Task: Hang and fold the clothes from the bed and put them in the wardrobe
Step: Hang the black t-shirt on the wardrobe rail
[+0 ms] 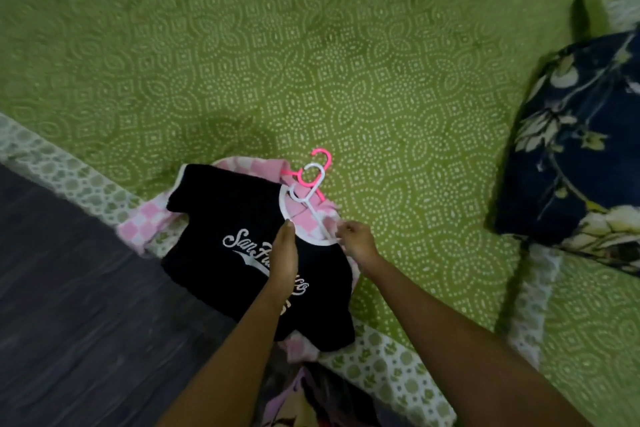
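Note:
A small black T-shirt with white script lettering and a white collar lies at the near edge of the green bed, on top of a pink-and-white checked garment. A white hanger sticks out of the black shirt's neck. Just beyond it shows the hook of a pink hanger, which belongs to the checked garment. My left hand lies flat on the shirt's chest, fingers straight toward the collar. My right hand pinches the shirt's shoulder at the collar.
A dark blue floral pillow lies on the bed at the right. Dark wooden floor shows at the lower left beyond the bedsheet's patterned border. The wardrobe is out of view.

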Tool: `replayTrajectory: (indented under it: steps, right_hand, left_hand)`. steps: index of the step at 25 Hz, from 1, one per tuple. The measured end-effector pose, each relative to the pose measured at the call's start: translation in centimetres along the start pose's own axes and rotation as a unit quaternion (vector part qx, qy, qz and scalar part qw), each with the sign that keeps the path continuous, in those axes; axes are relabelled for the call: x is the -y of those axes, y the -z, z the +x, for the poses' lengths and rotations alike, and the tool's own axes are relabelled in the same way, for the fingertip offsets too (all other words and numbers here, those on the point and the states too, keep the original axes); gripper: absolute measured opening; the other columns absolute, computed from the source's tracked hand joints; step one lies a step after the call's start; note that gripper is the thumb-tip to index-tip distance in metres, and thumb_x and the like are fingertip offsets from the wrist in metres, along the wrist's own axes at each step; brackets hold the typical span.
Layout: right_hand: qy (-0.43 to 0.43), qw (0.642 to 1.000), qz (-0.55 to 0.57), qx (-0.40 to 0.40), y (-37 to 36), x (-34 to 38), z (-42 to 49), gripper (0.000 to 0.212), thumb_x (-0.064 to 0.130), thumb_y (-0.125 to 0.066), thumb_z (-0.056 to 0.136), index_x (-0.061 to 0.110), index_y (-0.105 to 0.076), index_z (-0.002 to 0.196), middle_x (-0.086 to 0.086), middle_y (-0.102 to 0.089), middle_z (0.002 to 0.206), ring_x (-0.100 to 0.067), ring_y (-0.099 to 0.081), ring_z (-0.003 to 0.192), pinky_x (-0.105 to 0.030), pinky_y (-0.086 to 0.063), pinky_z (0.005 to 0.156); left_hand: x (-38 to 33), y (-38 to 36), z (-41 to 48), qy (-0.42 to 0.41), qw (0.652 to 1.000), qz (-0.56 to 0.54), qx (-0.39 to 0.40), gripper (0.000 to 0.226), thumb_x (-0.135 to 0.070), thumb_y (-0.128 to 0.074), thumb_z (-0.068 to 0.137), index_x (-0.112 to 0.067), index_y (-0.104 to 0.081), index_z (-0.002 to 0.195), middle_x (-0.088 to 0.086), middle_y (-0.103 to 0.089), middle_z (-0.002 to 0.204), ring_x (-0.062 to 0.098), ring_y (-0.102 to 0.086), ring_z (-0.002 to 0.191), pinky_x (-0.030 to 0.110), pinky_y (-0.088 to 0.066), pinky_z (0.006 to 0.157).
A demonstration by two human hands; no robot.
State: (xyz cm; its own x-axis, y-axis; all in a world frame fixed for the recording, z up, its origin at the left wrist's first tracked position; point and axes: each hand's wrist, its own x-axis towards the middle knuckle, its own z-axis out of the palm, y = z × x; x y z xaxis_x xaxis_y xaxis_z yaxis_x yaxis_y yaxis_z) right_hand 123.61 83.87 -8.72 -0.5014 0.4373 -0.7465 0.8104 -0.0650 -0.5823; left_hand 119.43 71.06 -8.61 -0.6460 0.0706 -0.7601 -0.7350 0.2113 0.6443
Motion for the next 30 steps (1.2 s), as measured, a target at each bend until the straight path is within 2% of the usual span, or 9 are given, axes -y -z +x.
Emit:
replayTrajectory:
  steps: [4, 9, 12, 15, 17, 20, 23, 25, 30]
  right_hand:
    - [0.04, 0.981, -0.191, 0.004, -2.7, -4.1, 2.9, 0.029, 0.009, -0.046, 0.094, -0.006, -0.059, 0.116, -0.023, -0.063, 0.112, -0.034, -0.058, 0.106, -0.034, -0.041, 0.086]
    - [0.055, 0.969, -0.24, -0.026, -5.2, -6.1, 5.0, 0.04, 0.006, -0.046, 0.091, 0.006, -0.052, 0.13, -0.017, -0.053, 0.127, -0.031, -0.045, 0.122, -0.037, -0.036, 0.1]
    - [0.074, 0.966, -0.249, -0.009, -5.2, -6.4, 5.1, 0.039, 0.001, -0.043, 0.092, 0.0, -0.046, 0.13, -0.022, -0.048, 0.126, -0.034, -0.044, 0.119, -0.039, -0.037, 0.094]
    - [0.109, 0.974, -0.198, 0.01, -4.9, -6.5, 3.4, 0.03, 0.001, -0.041, 0.091, 0.003, -0.045, 0.121, -0.017, -0.054, 0.11, -0.028, -0.053, 0.099, -0.036, -0.041, 0.081]
    - [0.143, 0.967, -0.209, 0.019, -4.9, -5.9, 1.2, 0.021, 0.012, -0.038, 0.093, 0.015, -0.045, 0.113, -0.003, -0.056, 0.093, -0.012, -0.05, 0.08, -0.026, -0.039, 0.071]
    - [0.247, 0.933, -0.263, -0.009, -5.0, -5.4, -1.5, 0.027, 0.032, -0.027, 0.093, 0.023, -0.049, 0.106, 0.007, -0.049, 0.076, -0.009, -0.044, 0.07, -0.028, -0.036, 0.063]
    - [0.262, 0.925, -0.276, -0.024, -5.1, -4.9, -3.5, 0.03, 0.038, -0.027, 0.099, 0.031, -0.056, 0.101, 0.01, -0.058, 0.082, -0.01, -0.051, 0.074, -0.028, -0.037, 0.068]
    - [0.289, 0.923, -0.253, 0.025, -4.9, -4.5, -5.7, 0.03, 0.028, -0.031, 0.101, 0.021, -0.051, 0.123, 0.001, -0.063, 0.102, -0.016, -0.058, 0.088, -0.03, -0.041, 0.073]
    - [0.437, 0.862, -0.246, 0.079, -3.3, -4.9, -12.8, 0.039, 0.021, -0.043, 0.098, 0.014, -0.043, 0.137, -0.009, -0.063, 0.117, -0.026, -0.06, 0.099, -0.037, -0.048, 0.076]
  left_hand:
    - [1.9, -0.7, 3.0, 0.037, 0.996, 0.073, 0.032, 0.045, -0.036, -0.038, 0.1, -0.012, -0.044, 0.138, 0.005, -0.044, 0.142, 0.023, -0.04, 0.132, 0.04, -0.028, 0.112]
    - [3.6, -1.3, 5.7, 0.052, 0.989, 0.123, 0.062, 0.041, -0.032, -0.043, 0.098, -0.014, -0.049, 0.134, 0.003, -0.049, 0.138, 0.022, -0.044, 0.128, 0.041, -0.032, 0.111]
    - [3.9, -1.1, 6.7, 0.052, 0.988, 0.13, 0.058, 0.032, -0.029, -0.051, 0.092, -0.014, -0.061, 0.119, 0.007, -0.06, 0.125, 0.026, -0.053, 0.118, 0.046, -0.038, 0.106]
    - [3.2, -1.1, 6.2, 0.03, 0.99, 0.122, 0.059, 0.02, -0.027, -0.052, 0.092, -0.011, -0.065, 0.089, 0.008, -0.067, 0.096, 0.029, -0.061, 0.099, 0.046, -0.045, 0.097]
    - [2.4, -1.4, 5.1, -0.006, 0.993, 0.103, 0.057, 0.021, -0.026, -0.052, 0.094, -0.014, -0.063, 0.08, 0.008, -0.066, 0.087, 0.027, -0.062, 0.092, 0.043, -0.047, 0.093]
    - [1.6, -1.2, 2.7, -0.038, 0.997, 0.049, 0.036, 0.019, -0.014, -0.053, 0.093, -0.02, -0.059, 0.076, 0.013, -0.066, 0.087, 0.031, -0.064, 0.089, 0.047, -0.05, 0.089]
    - [1.1, -0.1, 0.2, -0.058, 0.998, -0.008, -0.014, 0.015, -0.003, -0.051, 0.092, -0.01, -0.061, 0.082, 0.013, -0.065, 0.086, 0.031, -0.063, 0.085, 0.046, -0.052, 0.085]
    - [1.1, 0.9, -2.2, -0.068, 0.995, -0.046, -0.049, 0.013, -0.002, -0.047, 0.093, 0.001, -0.061, 0.09, 0.015, -0.064, 0.092, 0.03, -0.062, 0.086, 0.038, -0.052, 0.079]
    - [1.6, 3.6, -11.5, -0.128, 0.971, -0.159, -0.126, 0.018, -0.004, -0.043, 0.097, 0.001, -0.06, 0.103, 0.003, -0.063, 0.086, 0.016, -0.059, 0.076, 0.026, -0.052, 0.072]
